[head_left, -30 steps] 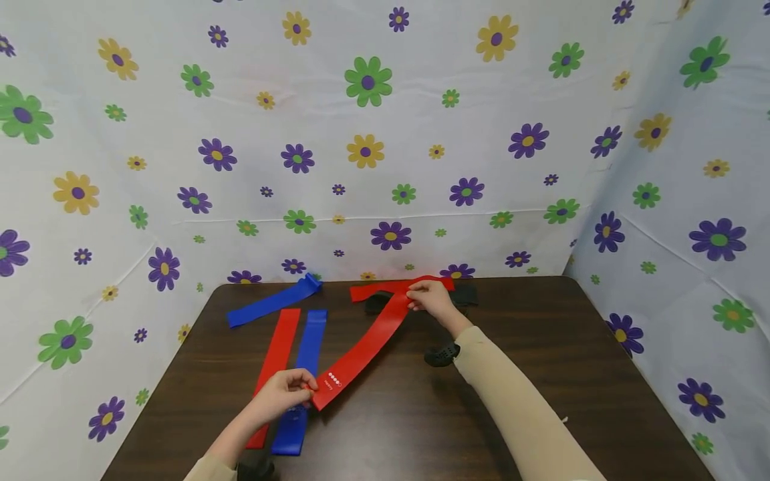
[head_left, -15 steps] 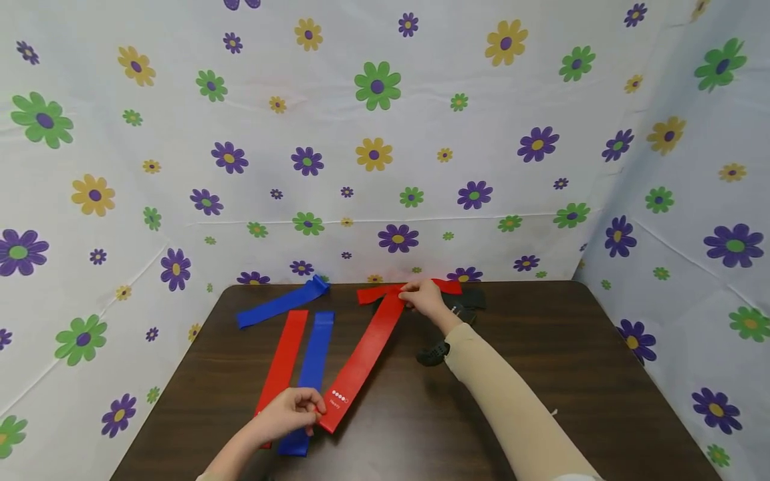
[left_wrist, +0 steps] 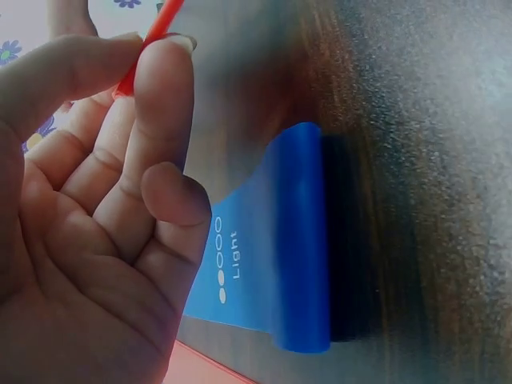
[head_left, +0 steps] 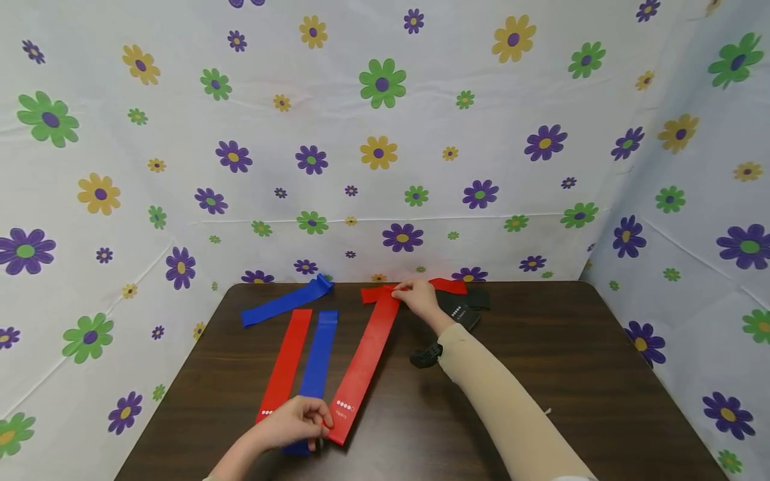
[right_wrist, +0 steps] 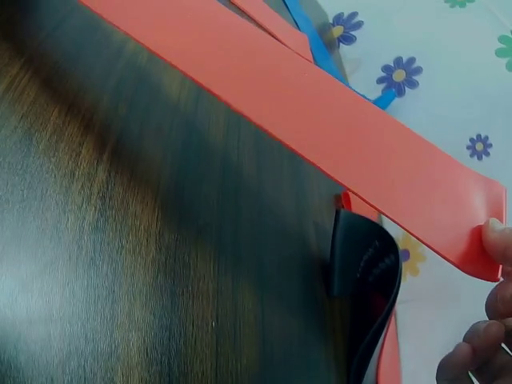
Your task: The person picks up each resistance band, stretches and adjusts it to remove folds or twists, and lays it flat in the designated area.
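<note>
Left hand [head_left: 296, 422]: thumb and forefinger pinch the near end of a flat red stretch band [head_left: 365, 364] printed with white dots. Right hand [head_left: 419, 299]: thumb over the far end, fingers beneath, also pinching. Hands well apart, the band stretched out between them above the dark wood-grain worktop [head_left: 541, 374]; its shadow shows in the right wrist view.

Change against 1.0 s ago: the band then slanted strongly from near left to far right; it now runs steeper, more nearly in line with the two bands lying to its left. The right hand has shifted left, the left hand nearer the person and slightly right. Head view has also swung a little, so the backdrop sits differently in frame.

Unmoved on the worktop: a flat blue band [head_left: 319, 354], just beside the held band, its "Light" label legible in the left wrist view; a second flat red band [head_left: 285, 367] to the left of that; another blue band [head_left: 283, 304] lying aslant at the back left.

Back, behind the right hand: a third red band [head_left: 450, 286] lying crosswise, with a black band [head_left: 458, 308] by it. The black band's dotted label, covered 1.0 s ago, now shows beside the right wrist.
</note>
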